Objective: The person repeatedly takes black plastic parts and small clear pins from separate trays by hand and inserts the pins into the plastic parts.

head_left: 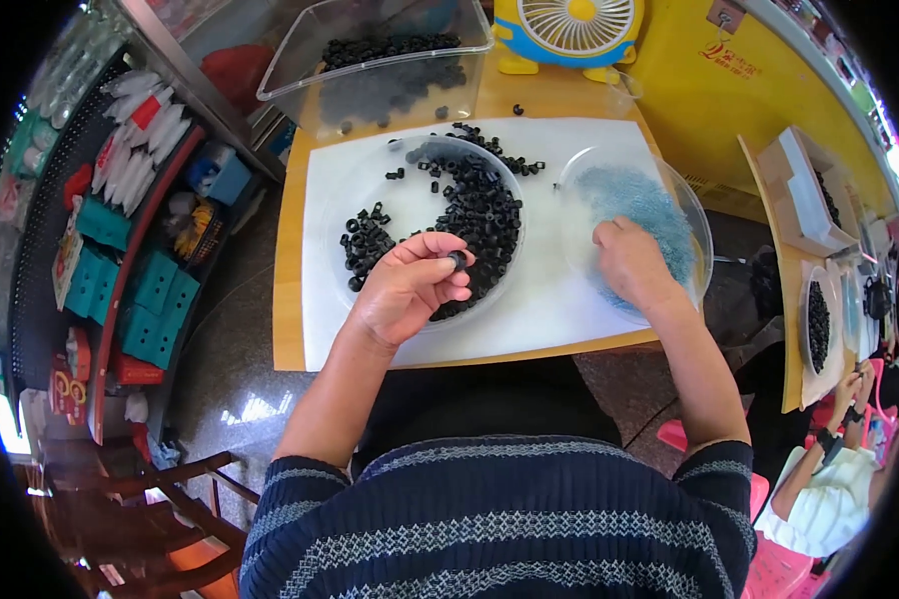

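Between thumb and fingertips, my left hand pinches a small black cylindrical part. It is held above a round clear tray heaped with many like black parts. My right hand reaches into a second round clear tray, which holds a spread of small pale blue pieces. Its fingers are bent down among those pieces, and the fingertips are partly hidden, so I cannot make out what they grip. Both trays rest on a white sheet on the wooden table.
At the back left of the table stands a clear plastic bin with more black parts. A yellow and blue fan stands behind the trays. Shelves of goods are on the left. Another person works at a table on the right.
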Demonstrator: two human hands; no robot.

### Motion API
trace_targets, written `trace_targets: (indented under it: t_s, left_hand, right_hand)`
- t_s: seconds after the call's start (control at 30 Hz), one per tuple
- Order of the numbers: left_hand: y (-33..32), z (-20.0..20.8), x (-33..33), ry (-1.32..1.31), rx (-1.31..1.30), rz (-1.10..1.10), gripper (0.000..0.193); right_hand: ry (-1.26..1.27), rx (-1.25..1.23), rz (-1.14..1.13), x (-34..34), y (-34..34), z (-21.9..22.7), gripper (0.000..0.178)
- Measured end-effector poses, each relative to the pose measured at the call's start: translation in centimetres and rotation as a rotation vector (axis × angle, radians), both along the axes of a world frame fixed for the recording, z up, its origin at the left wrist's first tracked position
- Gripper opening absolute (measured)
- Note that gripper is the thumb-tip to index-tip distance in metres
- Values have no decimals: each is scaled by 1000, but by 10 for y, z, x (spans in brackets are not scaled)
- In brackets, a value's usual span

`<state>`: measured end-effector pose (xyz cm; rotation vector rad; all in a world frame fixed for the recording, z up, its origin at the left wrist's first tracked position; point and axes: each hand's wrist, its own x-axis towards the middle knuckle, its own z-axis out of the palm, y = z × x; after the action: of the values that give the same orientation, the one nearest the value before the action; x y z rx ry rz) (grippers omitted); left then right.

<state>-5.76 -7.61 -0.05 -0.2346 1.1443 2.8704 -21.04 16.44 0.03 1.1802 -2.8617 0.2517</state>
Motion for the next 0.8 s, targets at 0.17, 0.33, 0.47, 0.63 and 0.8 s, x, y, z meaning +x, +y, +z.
trace_targets:
  t_s: [0.17, 0.33, 0.47, 0.63, 0.8]
  left_hand:
    - [-1, 3, 4, -11, -45, 38, 16]
    - [2, 4, 2, -23, -83, 14, 19]
    - [5, 4, 1, -29, -124, 15, 24]
    - [7, 4, 3, -37, -161, 55, 26]
    - [6, 3, 4, -1, -182, 50, 26]
  right_hand:
    - [-469, -553, -72, 8, -6, 21, 9]
    - [-953, -907, -9, 36, -35, 35, 10]
    - [-1030, -988, 137, 55, -62, 32, 10]
    - [-733, -841, 260, 66, -81, 35, 8]
    - [-544, -811, 348, 67, -88, 27, 10]
